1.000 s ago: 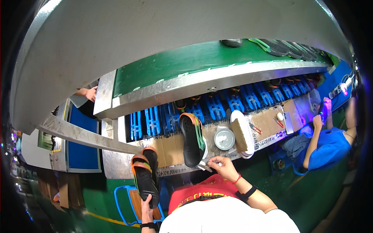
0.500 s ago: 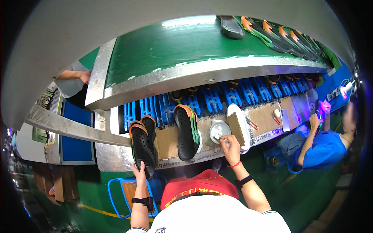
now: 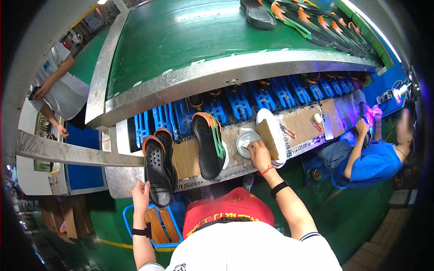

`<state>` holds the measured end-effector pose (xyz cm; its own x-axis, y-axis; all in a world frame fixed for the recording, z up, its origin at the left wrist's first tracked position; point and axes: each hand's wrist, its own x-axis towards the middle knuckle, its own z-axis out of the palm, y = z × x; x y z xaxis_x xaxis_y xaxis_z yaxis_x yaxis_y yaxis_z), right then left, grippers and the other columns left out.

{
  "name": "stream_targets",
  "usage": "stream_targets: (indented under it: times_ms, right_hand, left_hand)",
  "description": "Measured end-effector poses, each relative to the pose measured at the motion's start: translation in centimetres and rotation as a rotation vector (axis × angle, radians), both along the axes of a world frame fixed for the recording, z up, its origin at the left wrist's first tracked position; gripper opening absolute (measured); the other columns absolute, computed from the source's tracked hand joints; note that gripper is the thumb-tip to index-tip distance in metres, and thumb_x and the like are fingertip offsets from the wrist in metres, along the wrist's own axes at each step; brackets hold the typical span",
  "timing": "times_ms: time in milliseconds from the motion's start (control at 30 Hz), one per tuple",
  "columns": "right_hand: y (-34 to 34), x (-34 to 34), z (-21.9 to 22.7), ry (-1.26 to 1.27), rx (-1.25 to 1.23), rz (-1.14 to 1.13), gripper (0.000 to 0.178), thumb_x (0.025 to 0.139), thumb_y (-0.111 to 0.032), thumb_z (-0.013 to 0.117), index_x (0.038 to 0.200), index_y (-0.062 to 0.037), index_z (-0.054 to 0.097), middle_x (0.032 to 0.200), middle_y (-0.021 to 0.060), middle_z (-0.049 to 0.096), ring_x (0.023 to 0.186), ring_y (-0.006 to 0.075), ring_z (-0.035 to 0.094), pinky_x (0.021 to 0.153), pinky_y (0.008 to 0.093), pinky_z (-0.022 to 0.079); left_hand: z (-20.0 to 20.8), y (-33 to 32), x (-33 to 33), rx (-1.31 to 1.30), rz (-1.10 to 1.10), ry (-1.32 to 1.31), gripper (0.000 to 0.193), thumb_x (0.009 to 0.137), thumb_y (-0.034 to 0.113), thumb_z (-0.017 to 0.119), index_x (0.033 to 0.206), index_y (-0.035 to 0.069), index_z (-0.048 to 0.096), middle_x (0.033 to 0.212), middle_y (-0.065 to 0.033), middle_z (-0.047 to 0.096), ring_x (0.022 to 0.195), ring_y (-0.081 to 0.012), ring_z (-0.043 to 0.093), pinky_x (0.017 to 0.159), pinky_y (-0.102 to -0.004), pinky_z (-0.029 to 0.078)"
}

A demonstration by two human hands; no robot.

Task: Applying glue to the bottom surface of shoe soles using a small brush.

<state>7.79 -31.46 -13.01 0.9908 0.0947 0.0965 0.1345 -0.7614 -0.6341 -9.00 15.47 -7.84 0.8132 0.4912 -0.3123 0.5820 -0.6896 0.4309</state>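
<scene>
I see my left hand (image 3: pixel 141 193) lower left of frame, at the side of a black shoe (image 3: pixel 159 178): smooth, molded, round holes. Fingers partly hidden, can't tell if that grip grasps it. Second shoe (image 3: pixel 169 156) tight alongside. Center: third shoe (image 3: pixel 207 151), orange-to-green edge, on the counter (image 3: pixel 124 180). Right hand (image 3: pixel 261 156), fingers bunched over round, pale bowl (image 3: pixel 247 135); can't tell what that grip holds.

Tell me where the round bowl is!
In the head view, the bowl is just right of centre on the bench, by the right hand, between a black shoe on its left and a white oblong object on its right.
</scene>
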Motion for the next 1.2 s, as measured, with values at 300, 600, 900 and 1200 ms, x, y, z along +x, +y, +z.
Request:
stream_targets:
  times_ms: [300,600,900,1200]
  right_hand:
    - [0.1,0.0,-0.6,-0.010,0.048,0.015,0.007,0.091,-0.011,0.066,0.095,-0.0053,0.065,0.103,0.0163,0.063,0.088,0.0417,0.066,0.076,0.0496,0.053]
    - [0.4,-0.1,-0.2,0.009,0.069,-0.006,0.009,0.089,-0.008,0.068,0.095,-0.0022,0.065,0.102,0.0175,0.063,0.092,0.0415,0.064,0.078,0.0475,0.052]
    - [0.6,-1.0,2.9,-0.065,0.180,-0.083,0.008,0.089,-0.006,0.067,0.095,-0.0003,0.066,0.093,0.0162,0.066,0.084,0.0320,0.065,0.076,0.0378,0.050]
    - [3.0,-2.6,14.5,-0.092,0.550,0.430,0.011,0.088,0.002,0.065,0.099,0.0017,0.065,0.105,0.0139,0.067,0.092,0.0251,0.067,0.079,0.0333,0.053]
  left_hand:
    - [1.8,-5.4,-0.5,-2.328,0.577,-0.549,0.084,0.090,0.060,0.058,0.148,0.001,0.041,0.148,-0.0307,0.041,0.141,-0.0574,0.028,0.106,-0.0675,0.041]
    - [5.8,-10.1,-0.2,-1.954,0.331,-0.623,0.082,0.095,0.066,0.047,0.154,0.010,0.036,0.156,-0.0234,0.035,0.122,-0.0451,0.055,0.096,-0.0554,0.053]
    - [6.6,-12.3,2.7,-1.209,-0.144,-0.500,0.100,0.070,0.023,0.092,0.147,-0.001,0.032,0.134,-0.0132,0.055,0.122,-0.0238,0.057,0.107,-0.0397,0.045]
    - [10.2,-15.8,7.4,-0.865,-0.582,-0.540,0.123,0.065,0.018,0.095,0.146,0.002,0.004,0.137,-0.0164,0.047,0.126,-0.0259,0.053,0.107,-0.0403,0.044]
